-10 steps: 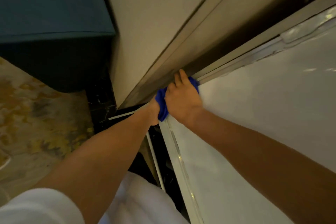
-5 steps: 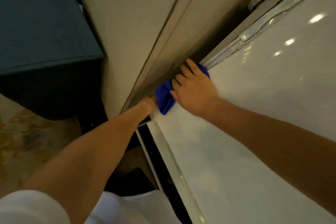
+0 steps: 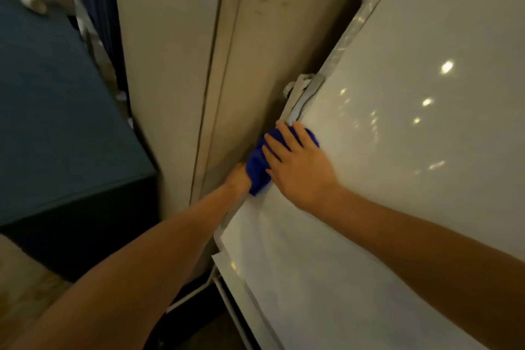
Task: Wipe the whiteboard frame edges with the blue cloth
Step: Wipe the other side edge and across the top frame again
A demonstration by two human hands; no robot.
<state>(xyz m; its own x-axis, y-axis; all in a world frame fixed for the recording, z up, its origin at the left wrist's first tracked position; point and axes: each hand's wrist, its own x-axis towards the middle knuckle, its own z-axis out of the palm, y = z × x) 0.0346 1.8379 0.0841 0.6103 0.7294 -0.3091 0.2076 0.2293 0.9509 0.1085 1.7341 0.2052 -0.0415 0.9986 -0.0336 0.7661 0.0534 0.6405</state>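
Note:
A glossy whiteboard [image 3: 397, 179] fills the right side, its pale frame edge [image 3: 338, 57] running up its left side. The blue cloth [image 3: 257, 167] is wrapped over that edge. My right hand [image 3: 295, 167] lies flat on the cloth, fingers spread and pressing it against the board's front. My left hand [image 3: 238, 177] reaches behind the edge and touches the cloth from the back; its fingers are hidden, so its grip is unclear. A frame bracket [image 3: 301, 91] sits just above my right fingertips.
A beige wall panel [image 3: 181, 65] with a vertical seam stands close behind the board. A dark teal table [image 3: 56, 122] is at the left. The board's stand rail [image 3: 244, 312] shows below, over dark floor.
Both hands and the cloth have slid upward along the frame edge, away from the lower corner. The view has tilted up, bringing the bracket close to my fingertips.

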